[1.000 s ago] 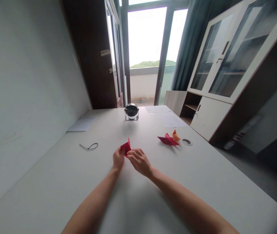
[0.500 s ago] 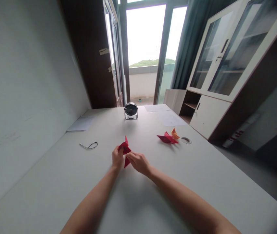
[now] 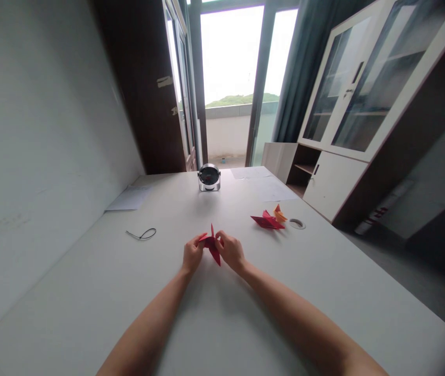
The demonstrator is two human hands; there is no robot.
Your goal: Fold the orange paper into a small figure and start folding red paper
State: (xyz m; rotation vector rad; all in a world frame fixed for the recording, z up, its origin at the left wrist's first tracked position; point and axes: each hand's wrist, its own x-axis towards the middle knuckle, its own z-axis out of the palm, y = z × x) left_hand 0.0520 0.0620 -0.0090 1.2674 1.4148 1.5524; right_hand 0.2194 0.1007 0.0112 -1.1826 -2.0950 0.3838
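Red paper makes up the folded figure (image 3: 211, 243); it is judged to be light, crisp and easily creased or torn, so it is best pinched gently at layered edges, with the thin points spared; it is held between the hands, over the desk (image 3: 214, 324), on the near side of the round device (image 3: 208, 177); its left edge is gripped by the left hand (image 3: 193, 254), its right by the right hand (image 3: 231, 251).

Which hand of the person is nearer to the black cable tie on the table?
Left. The left hand is to the right of the black cable tie, at the left side of the red paper; the right hand is farther right, at the paper's right side.
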